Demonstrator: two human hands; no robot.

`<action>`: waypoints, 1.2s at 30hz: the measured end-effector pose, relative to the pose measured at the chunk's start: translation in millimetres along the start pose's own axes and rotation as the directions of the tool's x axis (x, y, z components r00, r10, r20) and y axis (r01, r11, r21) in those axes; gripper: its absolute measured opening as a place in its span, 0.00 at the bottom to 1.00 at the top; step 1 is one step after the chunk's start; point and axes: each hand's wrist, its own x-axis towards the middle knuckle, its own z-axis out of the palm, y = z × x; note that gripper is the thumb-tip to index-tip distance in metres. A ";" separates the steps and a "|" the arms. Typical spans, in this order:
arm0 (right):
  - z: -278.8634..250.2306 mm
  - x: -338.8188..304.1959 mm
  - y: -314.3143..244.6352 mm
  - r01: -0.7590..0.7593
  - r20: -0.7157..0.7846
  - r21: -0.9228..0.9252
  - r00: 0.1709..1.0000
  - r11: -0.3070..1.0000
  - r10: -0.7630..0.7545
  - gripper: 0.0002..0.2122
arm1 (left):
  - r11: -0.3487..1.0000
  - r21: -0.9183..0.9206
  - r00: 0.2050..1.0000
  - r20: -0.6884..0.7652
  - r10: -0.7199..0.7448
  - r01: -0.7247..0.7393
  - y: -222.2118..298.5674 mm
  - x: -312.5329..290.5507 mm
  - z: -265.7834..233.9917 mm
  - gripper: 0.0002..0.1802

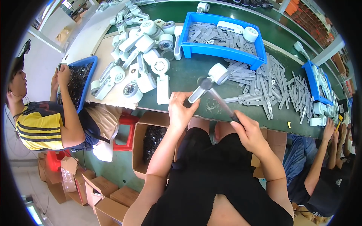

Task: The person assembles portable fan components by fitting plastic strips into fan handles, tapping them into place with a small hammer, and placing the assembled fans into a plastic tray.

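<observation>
My left hand [181, 109] pinches the end of a white plastic device's handle near the bench's front edge. The device [218, 73] has a round drum-shaped head and a flat handle with a grey strip. In my right hand [248, 130] is a hammer [222, 102] with a metal shaft and a dark grip. Its blurred head lies over the device's handle in this view; whether the two touch I cannot tell. To the right of the device, many flat grey plastic strips [260, 84] are spread on the green bench top.
White devices [145, 43] are heaped at left. A blue bin [224, 55] at the back holds grey strips and one device. Another blue bin [315, 88] stands right. Co-workers sit left [45, 124] and right [320, 169]. Cardboard boxes [138, 141] and a red stool [126, 130] are below.
</observation>
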 end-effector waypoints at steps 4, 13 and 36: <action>-0.8 9.5 2.5 0.089 -0.198 0.050 0.977 0.995 -0.077 0.11 | 0.999 -0.042 1.000 -0.014 -0.019 0.019 1.3 0.6 3.0 0.12; -5.2 22.9 11.4 0.028 -0.037 -0.081 0.999 0.996 -0.031 0.11 | 0.993 -0.099 0.998 -0.016 -0.061 0.059 2.2 -0.2 6.7 0.12; -6.1 14.4 21.7 -0.053 -0.029 -0.015 0.998 0.998 0.053 0.10 | 0.995 -0.044 0.995 0.038 -0.088 0.090 6.6 5.7 7.8 0.11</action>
